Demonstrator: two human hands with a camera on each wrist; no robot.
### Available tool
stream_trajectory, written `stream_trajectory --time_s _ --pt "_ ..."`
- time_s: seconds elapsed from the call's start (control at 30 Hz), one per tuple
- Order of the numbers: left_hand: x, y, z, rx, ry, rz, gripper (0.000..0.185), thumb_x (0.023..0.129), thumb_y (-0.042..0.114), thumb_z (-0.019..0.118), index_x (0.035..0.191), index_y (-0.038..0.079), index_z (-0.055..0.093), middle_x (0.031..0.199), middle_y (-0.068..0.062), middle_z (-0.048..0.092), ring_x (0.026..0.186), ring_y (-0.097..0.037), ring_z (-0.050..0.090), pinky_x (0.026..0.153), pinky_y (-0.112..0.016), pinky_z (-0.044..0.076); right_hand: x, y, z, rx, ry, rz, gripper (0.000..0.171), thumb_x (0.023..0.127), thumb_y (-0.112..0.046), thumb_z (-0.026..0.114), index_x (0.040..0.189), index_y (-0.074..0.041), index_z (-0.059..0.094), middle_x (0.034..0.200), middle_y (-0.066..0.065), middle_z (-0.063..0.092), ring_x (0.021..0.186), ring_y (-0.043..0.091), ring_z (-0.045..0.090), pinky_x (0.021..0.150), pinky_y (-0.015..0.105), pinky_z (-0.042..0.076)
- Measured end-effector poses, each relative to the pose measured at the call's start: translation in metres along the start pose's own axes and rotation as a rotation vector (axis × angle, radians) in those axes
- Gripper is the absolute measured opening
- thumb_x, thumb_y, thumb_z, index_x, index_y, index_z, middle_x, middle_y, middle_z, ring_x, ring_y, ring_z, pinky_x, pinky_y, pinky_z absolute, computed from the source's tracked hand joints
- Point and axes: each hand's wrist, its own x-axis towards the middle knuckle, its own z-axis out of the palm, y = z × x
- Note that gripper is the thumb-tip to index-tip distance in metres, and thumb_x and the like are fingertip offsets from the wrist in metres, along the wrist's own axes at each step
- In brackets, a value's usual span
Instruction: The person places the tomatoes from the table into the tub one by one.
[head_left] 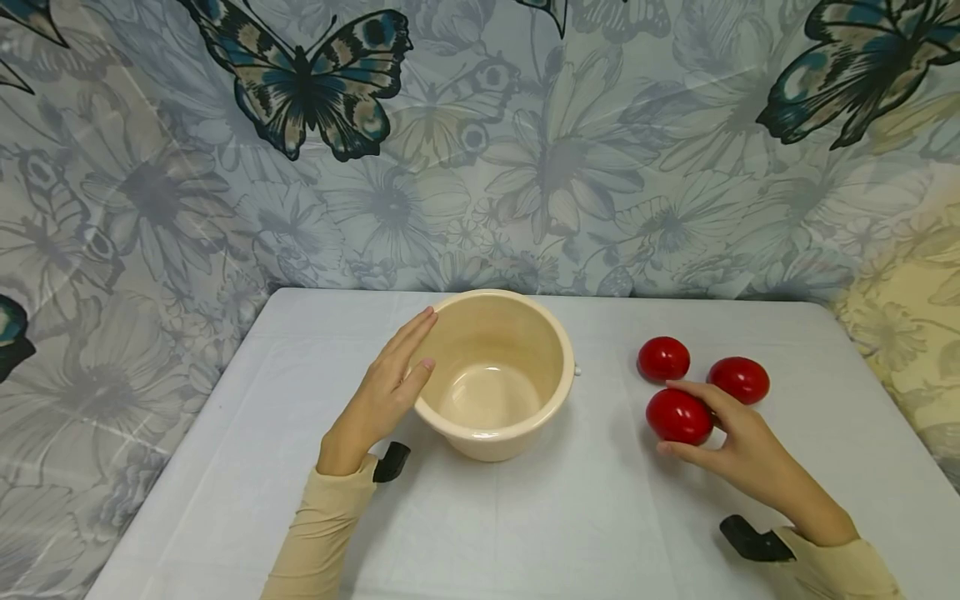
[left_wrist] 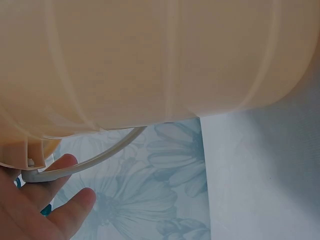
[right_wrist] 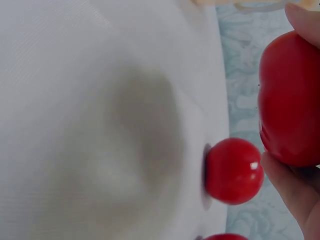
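Observation:
A beige plastic bucket (head_left: 495, 450) stands upright near the middle of the table, its inside bare. Along its left rim lies my left hand (head_left: 378, 392), fingers straight. The left wrist view shows the ribbed outer wall and a pale bucket handle (left_wrist: 107, 154) beside the fingers. To the right, my right hand (head_left: 750, 454) grips a shiny red tomato (head_left: 678, 416) between thumb and fingers. In the right wrist view this tomato (right_wrist: 290, 100) hangs above the tabletop. Two more red tomatoes, one behind (head_left: 663, 359) and one farther right (head_left: 739, 380), rest on the table.
A white cloth covers the table (head_left: 555, 525). Behind it and to the left hangs fabric (head_left: 480, 167) printed with flowers and butterflies, meeting the table's back edge. Each wrist carries a black device, one at the left cuff (head_left: 392, 462) and one at the right (head_left: 753, 540).

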Motion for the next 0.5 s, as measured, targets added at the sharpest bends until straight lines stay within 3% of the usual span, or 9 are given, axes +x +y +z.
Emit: stream_trajectory --time_s 0.3,0.5 --pt "0.000 0.001 0.000 -0.009 0.004 0.008 0.056 0.103 0.019 0.045 0.157 0.018 0.031 0.164 0.002 0.027 0.153 -0.018 0.023 0.125 -0.049 0.022 0.008 -0.009 -0.003 -0.013 -0.032 0.008 0.078 0.070 -0.020 0.091 0.137 -0.006 0.053 0.125 0.016 0.062 0.104 -0.021 0.041 0.077 0.007 0.048" --pt "0.000 0.000 0.000 -0.006 0.007 0.012 0.056 0.103 0.022 0.045 0.157 0.019 0.030 0.164 0.003 0.026 0.153 -0.020 0.023 0.125 -0.049 0.022 0.014 -0.015 -0.004 -0.023 -0.019 -0.038 0.081 0.069 -0.020 0.091 0.139 -0.007 0.053 0.127 0.015 0.062 0.108 -0.021 0.041 0.081 0.003 0.045"
